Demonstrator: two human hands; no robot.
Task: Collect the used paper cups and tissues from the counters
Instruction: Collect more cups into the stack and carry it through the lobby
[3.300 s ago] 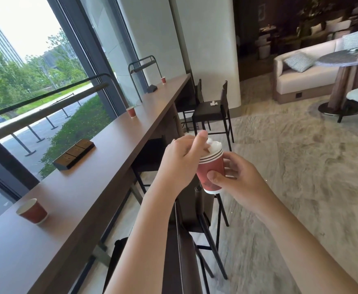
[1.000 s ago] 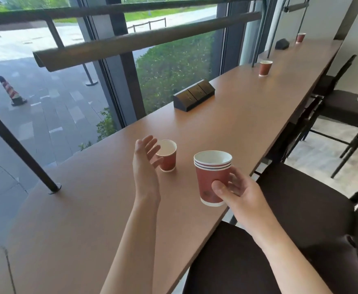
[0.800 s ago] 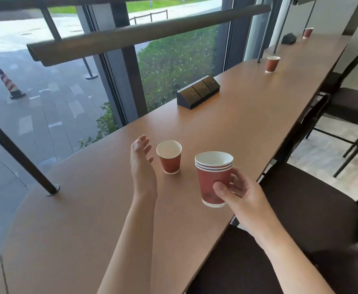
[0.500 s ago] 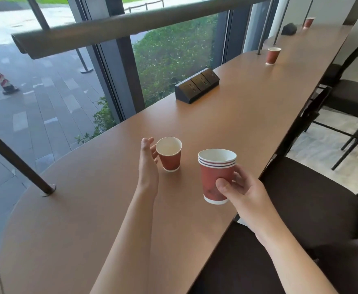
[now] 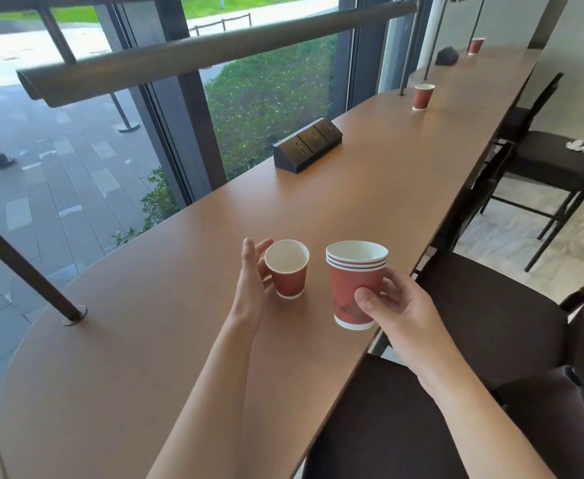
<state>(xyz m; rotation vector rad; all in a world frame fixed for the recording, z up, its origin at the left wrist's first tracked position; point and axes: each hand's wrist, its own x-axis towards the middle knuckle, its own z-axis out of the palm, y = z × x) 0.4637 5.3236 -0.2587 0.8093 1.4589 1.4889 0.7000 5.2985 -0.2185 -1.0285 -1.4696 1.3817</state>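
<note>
1. A long brown worktop (image 5: 370, 188) runs along a window wall, narrowing toward the far end.
2. Dark chairs stand along its right side; the nearest chair (image 5: 473, 326) sits just below the worktop's edge, and a farther chair (image 5: 556, 157) carries a crumpled white tissue (image 5: 578, 145) on its seat.
3. A black socket block (image 5: 307, 144) sits on the worktop near the window, well beyond the hands.
4. The right hand (image 5: 397, 307) is closed around a stack of red paper cups (image 5: 354, 281), thumb across the front and fingers behind. The stack stands upright, held just over the worktop near its right edge; three white rims show at its top.
5. The left hand (image 5: 250, 281) is open, palm turned toward a single red cup (image 5: 287, 267). Its fingers curve round the cup's left side and look to touch it, but the hand has not closed on it.
6. That single cup stands upright on the worktop, just left of the held stack and apart from it; its white inside looks empty.
7. A second loose cup (image 5: 423, 96) stands farther along the worktop, and a third cup (image 5: 476, 46) at the far end beside a small dark object (image 5: 446, 56).
</note>
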